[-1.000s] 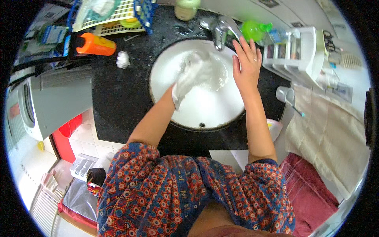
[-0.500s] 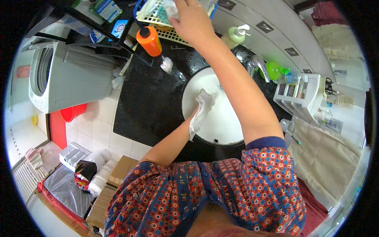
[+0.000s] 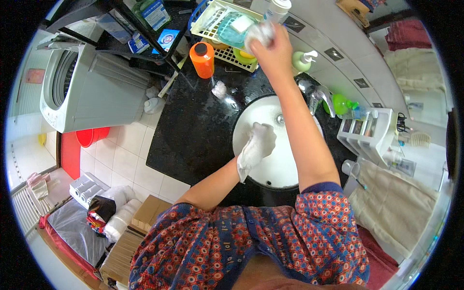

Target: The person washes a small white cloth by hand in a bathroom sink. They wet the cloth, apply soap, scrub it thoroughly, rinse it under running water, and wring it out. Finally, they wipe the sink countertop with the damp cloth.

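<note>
Over the left part of the sink (image 3: 292, 166), a white cloth (image 3: 252, 153) fits like a sock around the left hand (image 3: 261, 137); the fingers are covered, so I cannot tell whether they are curled or spread. Beyond the sink, the right hand (image 3: 276, 49) has its fingers closed around a crumpled white bundle (image 3: 261, 34), just beside a basket (image 3: 212, 35) at the sink's far left. Left of the sink's far edge, a small white lump (image 3: 219, 90) lies on the black counter (image 3: 186, 140), near an orange bottle (image 3: 203, 65). Behind the sink are a pale green pump bottle (image 3: 301, 62) and, toward its right, a metal tap (image 3: 319, 96). Right of the sink stands a white drawer unit (image 3: 363, 131).
</note>
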The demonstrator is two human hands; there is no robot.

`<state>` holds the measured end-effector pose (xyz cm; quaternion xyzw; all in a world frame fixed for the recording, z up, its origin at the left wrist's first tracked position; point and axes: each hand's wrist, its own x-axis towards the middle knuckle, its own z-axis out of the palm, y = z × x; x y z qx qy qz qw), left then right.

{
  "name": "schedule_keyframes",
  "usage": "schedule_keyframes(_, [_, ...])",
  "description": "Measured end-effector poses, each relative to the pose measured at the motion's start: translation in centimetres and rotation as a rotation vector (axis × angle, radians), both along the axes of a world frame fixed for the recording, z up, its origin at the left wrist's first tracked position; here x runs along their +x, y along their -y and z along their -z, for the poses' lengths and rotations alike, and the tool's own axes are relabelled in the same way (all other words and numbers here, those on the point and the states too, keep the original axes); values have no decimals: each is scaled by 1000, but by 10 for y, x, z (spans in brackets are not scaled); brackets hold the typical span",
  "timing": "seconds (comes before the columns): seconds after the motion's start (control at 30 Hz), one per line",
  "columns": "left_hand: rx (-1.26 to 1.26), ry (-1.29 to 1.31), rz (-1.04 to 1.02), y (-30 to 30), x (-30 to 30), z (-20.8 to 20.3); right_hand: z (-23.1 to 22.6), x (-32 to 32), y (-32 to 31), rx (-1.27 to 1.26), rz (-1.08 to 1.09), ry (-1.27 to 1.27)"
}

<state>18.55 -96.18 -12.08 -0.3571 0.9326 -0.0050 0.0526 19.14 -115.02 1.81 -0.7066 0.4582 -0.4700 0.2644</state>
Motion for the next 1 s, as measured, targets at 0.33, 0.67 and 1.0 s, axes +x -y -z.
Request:
schedule_keyframes(0.33, [995,-1795,-641,-32,-47,-7,128,-137,-200,345,437,-243])
schedule_keyframes(0.67, [2003,-2469,-375,-46,-79,43,138,-160,-206,296,527,-226])
schedule_keyframes(1.0, [1566,-1732,-640,-27,-90,17,143,-172,-203,324,504,-258])
